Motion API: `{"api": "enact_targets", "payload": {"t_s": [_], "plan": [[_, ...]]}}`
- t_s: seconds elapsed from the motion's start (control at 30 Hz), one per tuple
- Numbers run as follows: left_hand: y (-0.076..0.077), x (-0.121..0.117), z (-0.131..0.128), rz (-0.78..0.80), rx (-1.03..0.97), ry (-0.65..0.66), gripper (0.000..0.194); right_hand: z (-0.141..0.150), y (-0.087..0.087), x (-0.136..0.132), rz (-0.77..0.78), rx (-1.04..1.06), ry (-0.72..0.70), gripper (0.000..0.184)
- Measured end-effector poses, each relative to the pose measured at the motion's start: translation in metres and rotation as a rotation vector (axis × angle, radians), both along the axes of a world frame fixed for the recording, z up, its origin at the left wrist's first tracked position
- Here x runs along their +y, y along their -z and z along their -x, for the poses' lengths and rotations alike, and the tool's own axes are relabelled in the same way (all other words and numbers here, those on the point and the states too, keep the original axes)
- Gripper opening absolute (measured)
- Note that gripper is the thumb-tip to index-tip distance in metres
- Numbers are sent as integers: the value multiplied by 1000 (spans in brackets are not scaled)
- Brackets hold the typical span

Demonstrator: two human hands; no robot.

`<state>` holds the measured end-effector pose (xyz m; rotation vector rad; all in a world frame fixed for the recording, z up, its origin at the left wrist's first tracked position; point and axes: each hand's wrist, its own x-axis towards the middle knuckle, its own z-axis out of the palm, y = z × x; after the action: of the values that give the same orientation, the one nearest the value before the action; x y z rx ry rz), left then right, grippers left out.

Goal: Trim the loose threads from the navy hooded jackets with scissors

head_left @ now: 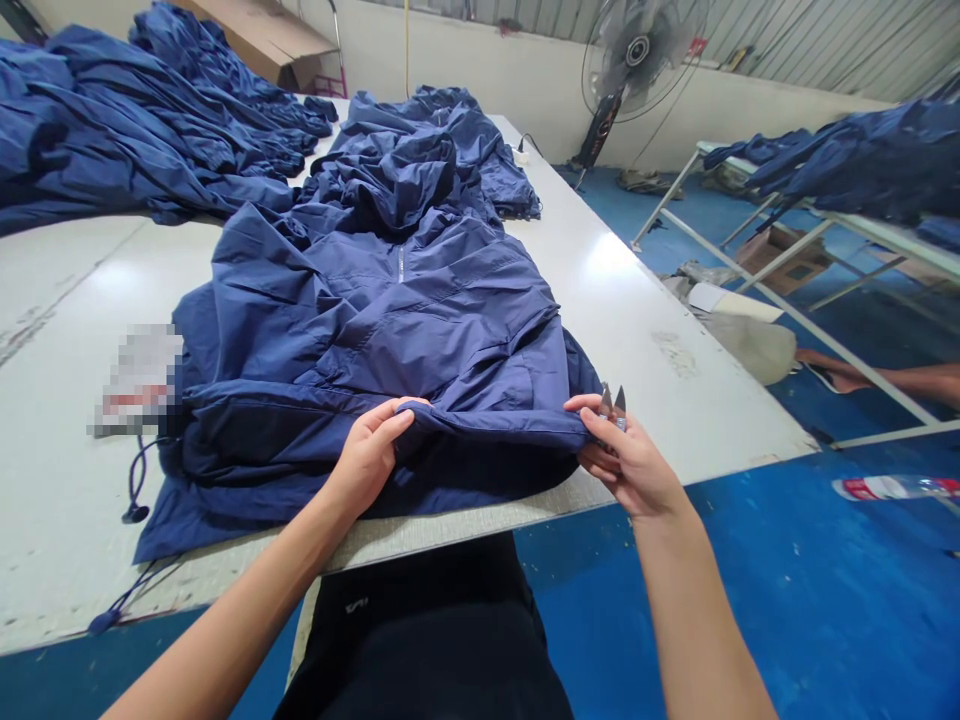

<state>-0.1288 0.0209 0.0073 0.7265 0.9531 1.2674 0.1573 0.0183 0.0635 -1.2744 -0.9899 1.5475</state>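
A navy blue jacket [450, 330] lies spread on the white table, its hem toward me and a short zipper [401, 264] showing near the top. Between thumb and fingers, my left hand [369, 447] pinches the hem near its middle. My right hand [626, 455] grips the same hem at its right end, and thread snips [613, 402] are tucked in that hand with both blade tips pointing up. The stretch of hem between my hands is raised and fairly straight. Drawcords with a cord stopper [135, 514] hang out at the jacket's left side.
More navy garments [150, 120] are heaped at the back left, and others lie behind the jacket on the white table [600, 260]. A fan [637, 50] stands beyond. On the right, another table [885, 225] bears navy clothes; a plastic bottle [896, 488] lies on the blue floor.
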Motion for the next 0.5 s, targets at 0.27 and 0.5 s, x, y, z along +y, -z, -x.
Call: {"api": "enact_targets", "payload": {"t_s": [0.27, 0.5], "plan": [[1, -4, -1, -143, 149, 18, 18, -6, 12, -6, -62, 23, 38, 28], [3, -3, 0, -142, 210, -50, 15, -7, 21, -5, -116, 95, 112, 28]]}}
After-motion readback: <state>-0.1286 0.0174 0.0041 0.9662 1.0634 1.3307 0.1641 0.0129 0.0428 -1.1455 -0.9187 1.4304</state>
